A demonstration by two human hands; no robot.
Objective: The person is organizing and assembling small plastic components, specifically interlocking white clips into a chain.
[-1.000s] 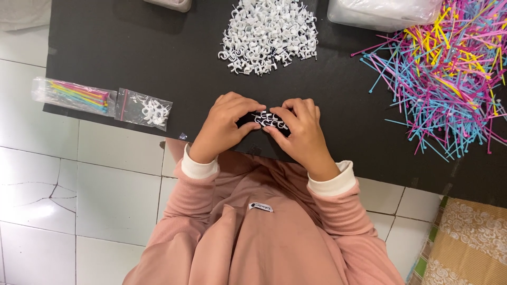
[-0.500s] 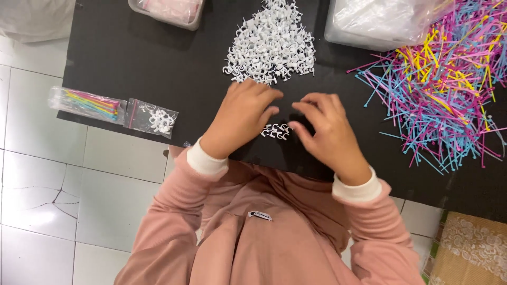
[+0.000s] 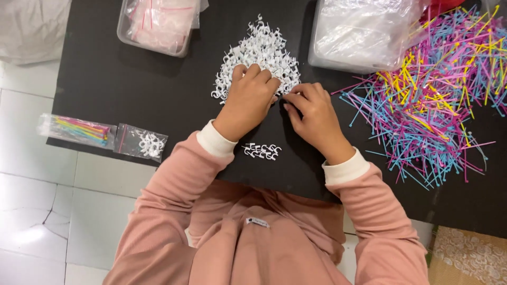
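Head view: both hands on a black mat [image 3: 132,95] laid over white floor tiles. Left hand [image 3: 248,100] palm down, fingers curled into the near edge of the pile of white clips [image 3: 261,50]; fingertips buried in the clips, so can't tell if it grips any. Right hand [image 3: 311,113] just beside it, fingers bent and pinched narrow at the pile's lower right edge; whether a clip sits between them is too small to tell. Small row of white clips [image 3: 261,150] lies apart on the mat, near the left wrist, between the two forearms. Pink sleeves with cream cuffs. Heap of coloured cable ties [image 3: 438,100], pink, blue and yellow, spread to the right, near the right hand but not touching. Clear tub with small bags [image 3: 158,26] top left; clear plastic bag bundle [image 3: 364,34] top right, touching the ties. At the mat's left edge: a bag of coloured ties [image 3: 76,129] and just beside it a small bag of white clips [image 3: 142,142].
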